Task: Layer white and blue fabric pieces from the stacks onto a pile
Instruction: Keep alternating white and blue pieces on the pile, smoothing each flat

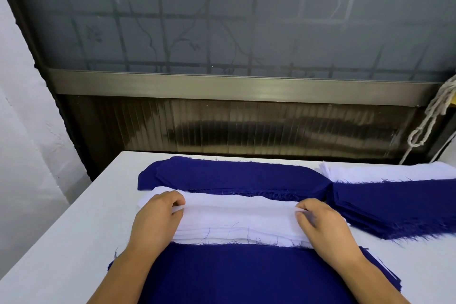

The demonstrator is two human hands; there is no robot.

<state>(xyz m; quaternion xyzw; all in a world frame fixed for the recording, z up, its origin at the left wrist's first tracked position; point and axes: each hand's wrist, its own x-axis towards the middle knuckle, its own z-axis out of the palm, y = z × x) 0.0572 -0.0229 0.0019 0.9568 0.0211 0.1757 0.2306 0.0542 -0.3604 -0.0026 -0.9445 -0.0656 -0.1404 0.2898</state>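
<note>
We find the left hand [158,215] and the right hand [320,224] each pinching one end of the top white piece [239,215] on the white stack [237,232], fingers curled over its edge. That stack lies at the table [74,217] centre, between a near blue pile [246,276] and a far blue stack [234,175]. To the right we note another blue stack [394,207] overlapping a second white stack [385,173].

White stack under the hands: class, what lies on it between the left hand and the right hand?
In the head view, only bare white fabric spans from the left hand to the right hand atop the white stack; a few loose blue threads show at its near edge.
</note>
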